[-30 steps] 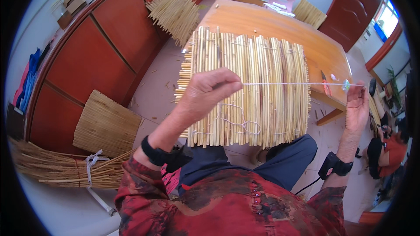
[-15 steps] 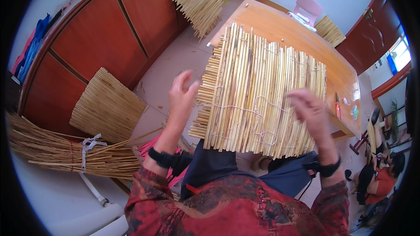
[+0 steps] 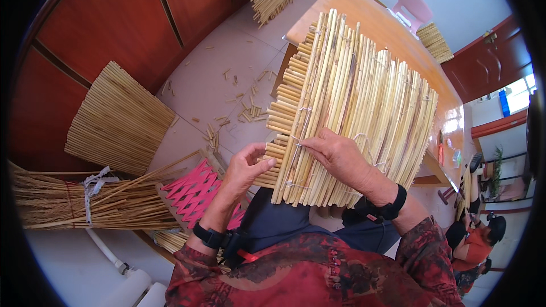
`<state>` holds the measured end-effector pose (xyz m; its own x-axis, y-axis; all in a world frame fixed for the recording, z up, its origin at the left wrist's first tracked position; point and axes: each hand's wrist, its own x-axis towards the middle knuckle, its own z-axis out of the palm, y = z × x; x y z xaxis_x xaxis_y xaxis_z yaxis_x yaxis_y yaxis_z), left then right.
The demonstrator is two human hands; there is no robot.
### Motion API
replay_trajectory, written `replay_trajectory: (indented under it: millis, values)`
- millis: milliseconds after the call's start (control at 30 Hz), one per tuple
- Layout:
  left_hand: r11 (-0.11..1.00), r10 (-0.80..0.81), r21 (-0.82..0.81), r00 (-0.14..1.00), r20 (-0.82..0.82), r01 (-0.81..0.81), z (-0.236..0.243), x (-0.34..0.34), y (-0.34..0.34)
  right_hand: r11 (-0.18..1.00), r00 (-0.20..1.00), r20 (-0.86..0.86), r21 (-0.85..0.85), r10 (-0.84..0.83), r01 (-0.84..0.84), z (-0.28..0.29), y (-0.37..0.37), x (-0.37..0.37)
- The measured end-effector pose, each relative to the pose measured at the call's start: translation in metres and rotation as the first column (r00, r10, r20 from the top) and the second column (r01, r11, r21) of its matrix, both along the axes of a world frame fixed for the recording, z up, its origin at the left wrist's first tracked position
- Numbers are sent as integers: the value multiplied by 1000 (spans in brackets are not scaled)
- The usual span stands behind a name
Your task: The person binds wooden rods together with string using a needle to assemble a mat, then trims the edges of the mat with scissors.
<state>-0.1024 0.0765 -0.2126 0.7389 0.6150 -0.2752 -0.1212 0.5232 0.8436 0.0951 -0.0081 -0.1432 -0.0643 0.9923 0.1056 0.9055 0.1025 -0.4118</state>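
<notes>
A mat of pale reed stalks tied with thin cord [image 3: 375,108] rests over my lap and the wooden table's near edge, with a layer of crosswise stick ends [image 3: 287,91] jutting from beneath its left side. My left hand [image 3: 247,167] is closed on the lower stick ends there, thumb on top. My right hand [image 3: 335,153] lies over the mat near that edge, thumb and forefinger pinched on the thin cord [image 3: 297,140]. Loose loops of cord lie on the mat, partly behind my right hand.
Reed mats lean by the red cabinets [image 3: 116,113]; a straw bundle [image 3: 57,199] and pink-webbed stool [image 3: 193,190] are at left. Cut pieces [image 3: 247,111] litter the floor. The table [image 3: 398,45] has scissors [image 3: 440,148], a pink chair [image 3: 412,8] behind. A co-worker [image 3: 472,247] sits at right.
The cord stretched between my raised hands was released. My right hand has moved left to the mat's edge, my left hand down onto the stick ends, and the mat appears turned slightly.
</notes>
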Motion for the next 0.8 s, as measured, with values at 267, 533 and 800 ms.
replay_trajectory:
  millis: [267,533,800]
  values:
    - [963,-159,-206,983,91,174,-3,7,8,998,999,37,-65,-14,16,9,7,-2]
    - [942,-264,-199,963,53,269,-6,10,17,990,999,8,-136,-43,44,14,14,-6]
    - [959,-248,-131,968,37,251,-1,11,15,979,998,5,-192,-67,66,20,20,-8]
